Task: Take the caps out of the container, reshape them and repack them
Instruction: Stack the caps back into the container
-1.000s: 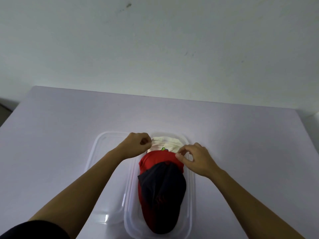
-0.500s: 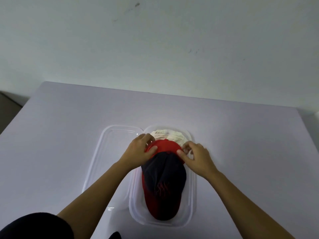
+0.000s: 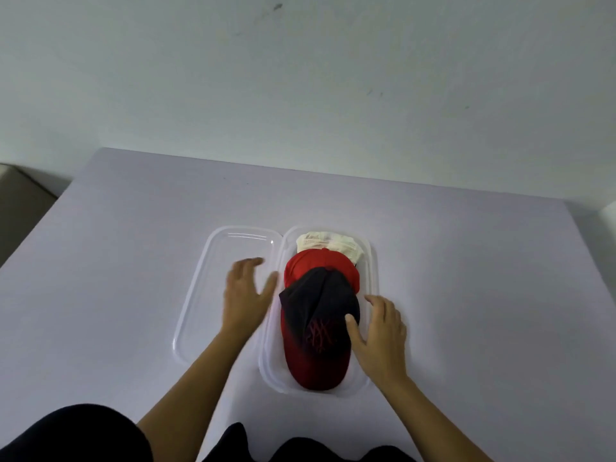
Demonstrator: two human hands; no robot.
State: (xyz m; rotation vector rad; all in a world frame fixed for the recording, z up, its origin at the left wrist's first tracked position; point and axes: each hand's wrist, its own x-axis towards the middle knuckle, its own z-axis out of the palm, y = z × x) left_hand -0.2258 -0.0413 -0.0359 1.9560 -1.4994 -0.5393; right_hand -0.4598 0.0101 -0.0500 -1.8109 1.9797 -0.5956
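The red cap is no longer pinched: the left hand is spread over the lid, the right hand spread beside the container. Repacking is judged nearly done.

A cream cap, a red cap and a dark navy cap with a red brim and red stitching are seen in a clear container. The desk is pale lilac.

Let go of the red cap at its 12 o'clock edge. Drawn back toward 6 o'clock with fingers spread: left hand over the lid at 9 o'clock, blurred, perhaps not touching; right hand at 3 o'clock, thumb on the dark cap.
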